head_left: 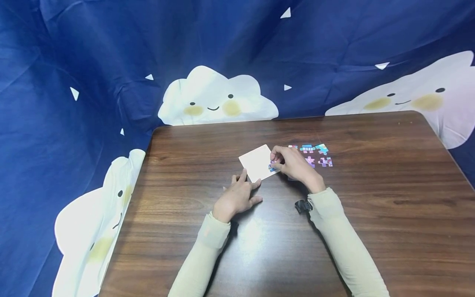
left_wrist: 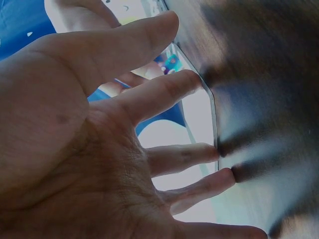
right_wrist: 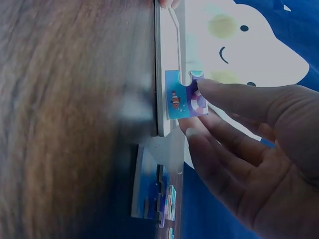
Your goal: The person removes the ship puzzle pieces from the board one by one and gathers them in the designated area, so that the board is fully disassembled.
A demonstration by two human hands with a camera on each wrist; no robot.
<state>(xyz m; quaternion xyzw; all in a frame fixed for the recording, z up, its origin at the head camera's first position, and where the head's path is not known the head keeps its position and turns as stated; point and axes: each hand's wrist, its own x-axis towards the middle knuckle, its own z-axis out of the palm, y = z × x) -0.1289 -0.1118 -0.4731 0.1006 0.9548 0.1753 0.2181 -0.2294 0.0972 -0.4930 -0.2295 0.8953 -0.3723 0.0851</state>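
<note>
A white puzzle board (head_left: 255,162) lies at an angle on the table. My left hand (head_left: 236,195) spreads its fingers, with fingertips on the table and at the board's near edge; the left wrist view shows those fingers (left_wrist: 184,155) fairly straight along it. At the board's right corner, my right hand (head_left: 297,166) pinches a jigsaw piece (right_wrist: 178,99) between thumb and fingers. This piece is blue and purple, printed with an orange striped fish, and it sits close over the board's corner. From above, the right fingers partly cover the piece.
Several loose jigsaw pieces (head_left: 307,148) lie in rows just right of the right hand, some partly hidden by it. The brown wooden table (head_left: 178,165) reaches back to a blue curtain (head_left: 237,37) with white clouds. A black device (head_left: 303,206) sits at the right cuff.
</note>
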